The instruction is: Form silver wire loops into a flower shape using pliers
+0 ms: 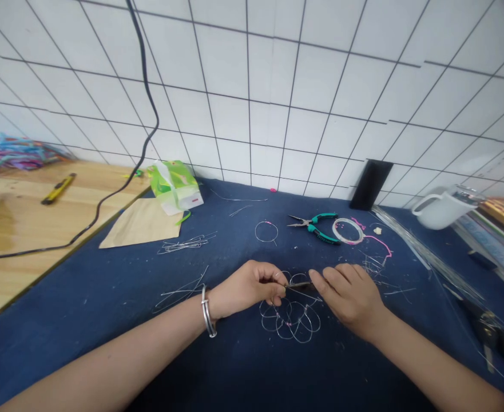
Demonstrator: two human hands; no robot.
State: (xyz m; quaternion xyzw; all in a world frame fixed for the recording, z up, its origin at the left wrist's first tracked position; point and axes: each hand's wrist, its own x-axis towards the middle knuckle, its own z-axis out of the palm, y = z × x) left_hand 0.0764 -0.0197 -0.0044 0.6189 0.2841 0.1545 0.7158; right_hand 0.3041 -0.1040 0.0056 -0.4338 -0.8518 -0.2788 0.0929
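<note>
My left hand (256,286), with a silver bangle at its wrist, is closed in a pinch on a thin silver wire (305,295). From the right, my right hand (350,294) grips a tool with a narrow dark metal tip (300,285); the rest of it is hidden in my palm. That tip reaches to my left fingertips and meets the wire there. Just below both hands lies a flower-like shape of looped wire (290,325) with small pink bindings, partly covered by my left fingers.
Teal-handled long-nose pliers (316,225), a wire ring (266,232) and a white spool ring (348,231) lie beyond my hands. Wire pieces (187,244) sit left, a white mug (443,209) right. A yellow cutter knife (58,189) and black cable (99,209) rest on the wooden surface.
</note>
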